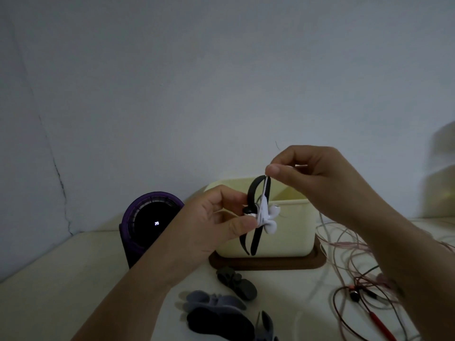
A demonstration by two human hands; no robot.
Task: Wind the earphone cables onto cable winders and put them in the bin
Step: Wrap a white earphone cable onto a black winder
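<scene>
My left hand pinches the white winder, right hand pinches the white strip above it, so I'd keep that taut and wrap snugly.

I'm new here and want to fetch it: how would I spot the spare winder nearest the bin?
Find the cream bin on its brown wooden tray. Just before the tray's left end lies a dark grey winder. It lies alone, while the other winders are heaped nearer the camera.
</scene>
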